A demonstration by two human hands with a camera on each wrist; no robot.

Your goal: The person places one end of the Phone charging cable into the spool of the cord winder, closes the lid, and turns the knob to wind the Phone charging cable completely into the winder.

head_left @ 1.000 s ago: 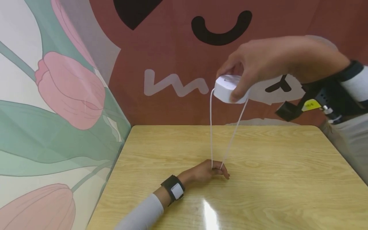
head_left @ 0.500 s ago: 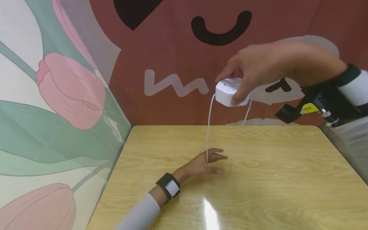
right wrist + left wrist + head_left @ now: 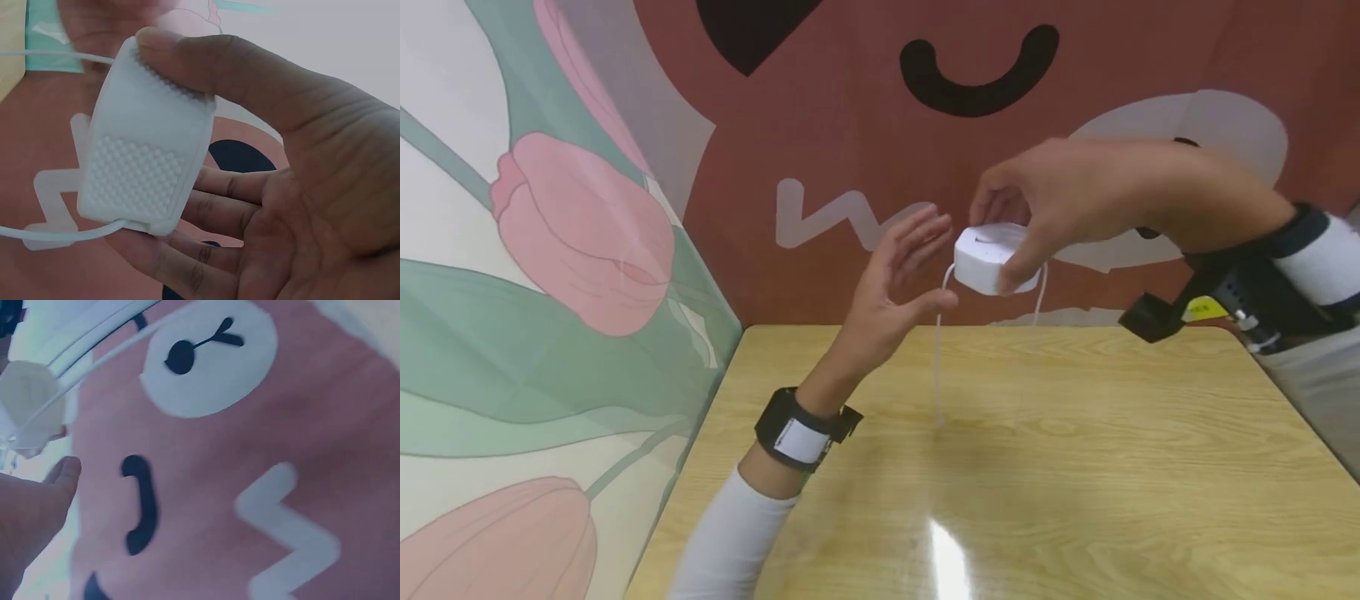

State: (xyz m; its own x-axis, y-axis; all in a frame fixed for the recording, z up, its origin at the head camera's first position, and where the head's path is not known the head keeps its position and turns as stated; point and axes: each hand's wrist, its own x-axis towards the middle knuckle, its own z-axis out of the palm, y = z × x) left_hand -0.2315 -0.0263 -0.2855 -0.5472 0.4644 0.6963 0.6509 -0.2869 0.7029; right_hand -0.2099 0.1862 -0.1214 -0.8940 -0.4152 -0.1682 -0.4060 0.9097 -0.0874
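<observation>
Up in front of the back wall, my right hand (image 3: 1067,200) grips a small white plastic case (image 3: 981,262) between thumb and fingers. In the right wrist view the face of the case (image 3: 134,172) shows a patch of raised dots, and a thin white cord (image 3: 62,236) leaves it. Part of the cord (image 3: 937,350) hangs down toward the table from the case's left side; another part comes off the right. My left hand (image 3: 895,292) is raised just left of the case, thumb and fingers apart, seemingly holding nothing. Whether it touches the cord I cannot tell.
Below the hands lies a wood-grain table (image 3: 1075,467) with a bright glare spot near its front. A reddish-brown printed cloth (image 3: 820,158) hangs behind it, and a tulip-patterned cloth (image 3: 587,242) closes the left side.
My left hand held the hanging cord loop low over the table, let it go with spreading fingers, then rose beside the case. My right hand has lowered the case slightly.
</observation>
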